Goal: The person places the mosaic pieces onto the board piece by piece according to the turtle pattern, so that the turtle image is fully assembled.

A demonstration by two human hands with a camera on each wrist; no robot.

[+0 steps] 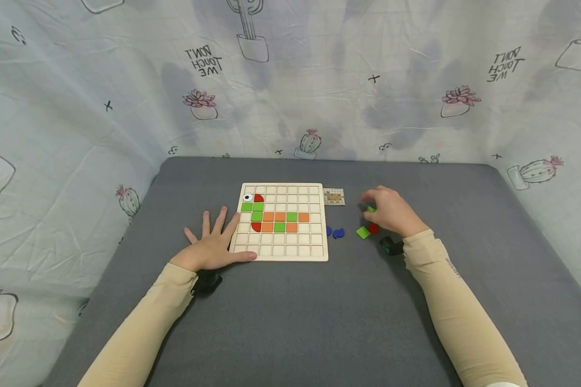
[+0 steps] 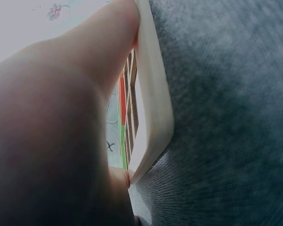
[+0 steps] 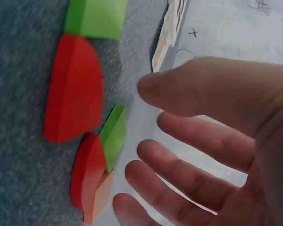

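My left hand [image 1: 209, 250] rests with fingers spread along the left edge of a wooden grid board [image 1: 297, 251], its thumb on the front rim. Green, orange and red tiles and a round eye piece [image 1: 248, 198] form a shape on the board. To the right, my right hand [image 1: 391, 213] hovers over loose pieces, thumb and fingers apart and loosely bent. The right wrist view shows nothing between them. Beside that hand lie a green square [image 3: 96, 19], a red quarter-round [image 3: 74, 89], a second red piece [image 3: 87, 172], another green block [image 3: 114, 136] and an orange block [image 3: 100, 197].
A small pattern card [image 1: 334, 197] lies against the board's right edge. Blue curved pieces [image 1: 338, 233] sit between the board and the loose blocks. The grey table [image 1: 290, 322] meets a printed white cloth [image 1: 319, 80] at the back and sides.
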